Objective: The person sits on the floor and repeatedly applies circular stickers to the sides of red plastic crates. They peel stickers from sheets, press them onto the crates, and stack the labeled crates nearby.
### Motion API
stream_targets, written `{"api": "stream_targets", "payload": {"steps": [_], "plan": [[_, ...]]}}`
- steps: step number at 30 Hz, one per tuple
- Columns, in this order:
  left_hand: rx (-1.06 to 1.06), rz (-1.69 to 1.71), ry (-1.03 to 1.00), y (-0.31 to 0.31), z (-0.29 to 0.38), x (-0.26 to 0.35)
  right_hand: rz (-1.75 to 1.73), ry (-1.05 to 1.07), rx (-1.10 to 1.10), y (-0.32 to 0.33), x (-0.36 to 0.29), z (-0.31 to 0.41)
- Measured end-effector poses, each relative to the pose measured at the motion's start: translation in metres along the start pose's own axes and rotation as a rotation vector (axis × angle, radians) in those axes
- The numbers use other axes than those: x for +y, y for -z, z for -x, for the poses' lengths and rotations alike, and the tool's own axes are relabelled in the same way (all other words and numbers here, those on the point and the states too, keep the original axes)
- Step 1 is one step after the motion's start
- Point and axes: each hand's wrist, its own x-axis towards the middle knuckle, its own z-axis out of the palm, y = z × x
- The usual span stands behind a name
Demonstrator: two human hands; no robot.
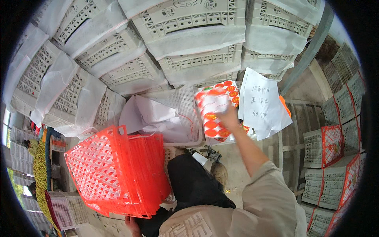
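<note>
My right hand (229,117) is over a sheet of round red stickers (210,124). The hand is blurred, and I cannot tell whether its fingers grip a sticker. Part of the sheet shows bare white backing. At lower left, my left hand (132,225) is at the bottom edge of a stack of red plastic lattice crate lids (139,177); most of its fingers are hidden. The stack leans upright beside my black-trousered leg (192,180). White papers (259,100) with handwriting lie just right of the stickers.
White plastic crates (189,17) draped with white sheeting are stacked ahead. A white basket (174,144) holds loose paper sheets (158,111). Strapped crates (331,180) stand at right. Far left, a person (32,146) is beside a long row of yellow-green fruit (41,169).
</note>
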Motion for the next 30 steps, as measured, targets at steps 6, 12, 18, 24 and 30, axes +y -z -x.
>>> {"api": "stream_targets", "payload": {"steps": [6, 12, 18, 24, 30], "plan": [[-0.045, 0.135, -0.003, -0.008, 0.001, 0.006, -0.462, -0.038, 0.386, 0.203, 0.062, -0.007], [-0.037, 0.114, -0.005, -0.008, -0.005, 0.003, -0.529, -0.170, 0.441, 0.236, 0.107, 0.036], [-0.016, 0.064, 0.028, -0.002, -0.006, -0.002, -0.872, -0.236, 0.443, 0.210, 0.092, 0.039], [-0.009, 0.144, -0.007, -0.008, 0.006, 0.012, -1.036, 0.112, 0.451, 0.297, 0.021, 0.019], [-0.011, 0.032, 0.035, -0.015, -0.001, 0.018, -0.853, 0.393, 0.530, 0.391, -0.035, 0.001]]}}
